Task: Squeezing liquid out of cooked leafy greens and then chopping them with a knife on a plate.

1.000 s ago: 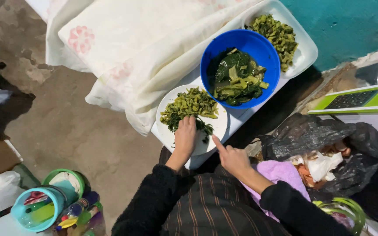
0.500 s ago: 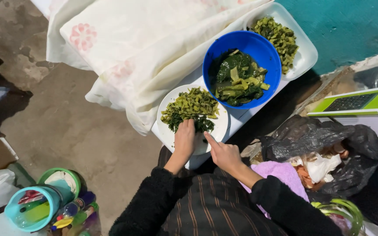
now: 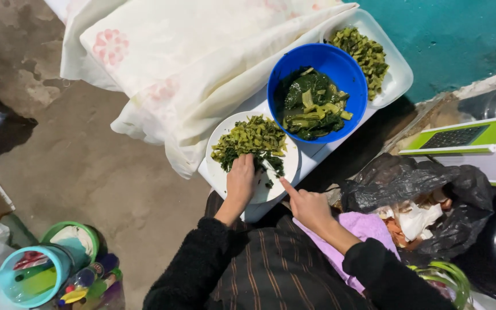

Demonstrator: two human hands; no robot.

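A round white plate (image 3: 220, 172) holds a heap of chopped greens (image 3: 251, 138), with a bunch of darker uncut leaves at its near edge. My left hand (image 3: 241, 182) presses down on that bunch with the fingers curled. Just to the right, my right hand (image 3: 308, 206) grips a knife (image 3: 270, 167). Its index finger is stretched along the blade, which rests against the leaves beside my left fingers. The handle is hidden in my palm.
Behind the plate are a blue bowl (image 3: 348, 69) of wet dark greens and a white tray (image 3: 400, 74) of chopped greens. A flowered white cloth (image 3: 190, 57) covers the left. A black bag (image 3: 431, 183) of scraps, a green slicer (image 3: 460, 136) and a teal cup (image 3: 30, 275) stand nearby.
My right hand has drawn in closer to the left hand at the leaves. My left hand stays on the bunch, and the chopped heap looks the same.
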